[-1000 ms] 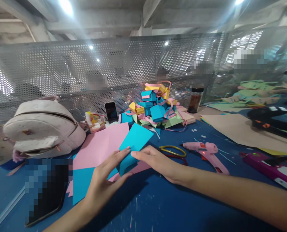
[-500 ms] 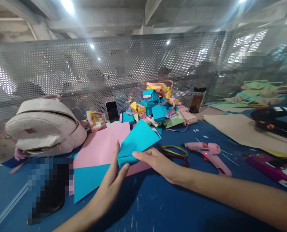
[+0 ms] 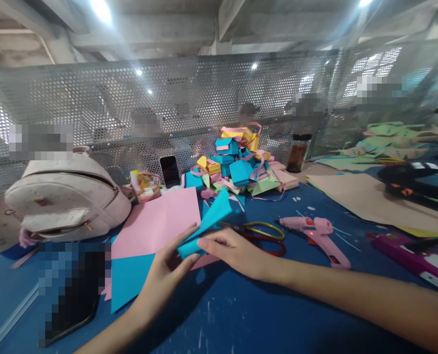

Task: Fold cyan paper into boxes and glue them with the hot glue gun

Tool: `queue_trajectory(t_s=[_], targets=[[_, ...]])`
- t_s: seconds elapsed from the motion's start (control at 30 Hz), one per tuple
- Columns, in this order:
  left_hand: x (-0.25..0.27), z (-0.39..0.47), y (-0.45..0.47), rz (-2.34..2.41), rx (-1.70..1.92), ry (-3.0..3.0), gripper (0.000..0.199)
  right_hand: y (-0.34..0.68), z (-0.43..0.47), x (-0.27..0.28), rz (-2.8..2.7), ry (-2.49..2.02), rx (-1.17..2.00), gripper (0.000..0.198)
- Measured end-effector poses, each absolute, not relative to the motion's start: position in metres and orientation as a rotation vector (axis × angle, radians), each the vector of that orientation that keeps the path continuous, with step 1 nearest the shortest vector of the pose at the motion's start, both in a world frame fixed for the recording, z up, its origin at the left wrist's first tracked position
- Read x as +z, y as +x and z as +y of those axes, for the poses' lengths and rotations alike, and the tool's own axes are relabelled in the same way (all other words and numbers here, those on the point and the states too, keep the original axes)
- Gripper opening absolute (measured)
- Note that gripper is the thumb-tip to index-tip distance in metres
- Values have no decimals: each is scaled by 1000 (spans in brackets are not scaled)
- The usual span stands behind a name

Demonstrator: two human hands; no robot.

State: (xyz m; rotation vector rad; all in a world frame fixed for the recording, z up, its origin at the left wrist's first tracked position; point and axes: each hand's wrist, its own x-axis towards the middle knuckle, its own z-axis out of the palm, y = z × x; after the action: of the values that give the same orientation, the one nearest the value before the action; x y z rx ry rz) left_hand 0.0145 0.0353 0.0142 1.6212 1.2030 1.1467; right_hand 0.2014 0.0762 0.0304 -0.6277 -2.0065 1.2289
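Note:
Between my two hands is a folded piece of blue paper (image 3: 212,216), tilted up above the table. My left hand (image 3: 172,260) grips its lower left end between thumb and fingers. My right hand (image 3: 228,248) pinches the lower right edge, thumb on top and fingers partly hidden behind. Beneath and to the left lie a pink paper sheet (image 3: 156,221) and a flat blue sheet (image 3: 130,280). Scissors (image 3: 265,231) with yellow and red handles rest just beyond my right hand.
A pink glue gun (image 3: 317,228) lies right of the scissors. Behind stands a pile of folded paper boxes (image 3: 241,169), with a dark-lidded jar (image 3: 299,153) beside it. A white backpack (image 3: 71,196), an upright phone (image 3: 170,172), brown sheets (image 3: 359,196) and a purple tool (image 3: 407,255) surround the work area.
The blue paper has turned and folded over, so its broad face now shows as a narrow, steep shape. My right hand's fingers have curled in more, and more of the scissors shows.

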Motion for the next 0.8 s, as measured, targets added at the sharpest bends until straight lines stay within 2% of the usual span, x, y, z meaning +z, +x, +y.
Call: queue_trajectory(t_s=[0.13,0.27,0.4,0.57,0.8], targets=[[12,39,14,959,1174,1229,31,207,77,40,-2111,-579,1047,23],[9,40,15,878,1191,1142,33,208,81,38,-2180,-656,743,33],[8,41,16,1085,1212,1353,52,208,79,33,-2300,-625,637,37],[9,45,14,1096,1159,1306,32,209,76,37,-2402,-478,574,45],[11,57,4,946,1259,953,39,211,98,26,-2422,-598,416,37]])
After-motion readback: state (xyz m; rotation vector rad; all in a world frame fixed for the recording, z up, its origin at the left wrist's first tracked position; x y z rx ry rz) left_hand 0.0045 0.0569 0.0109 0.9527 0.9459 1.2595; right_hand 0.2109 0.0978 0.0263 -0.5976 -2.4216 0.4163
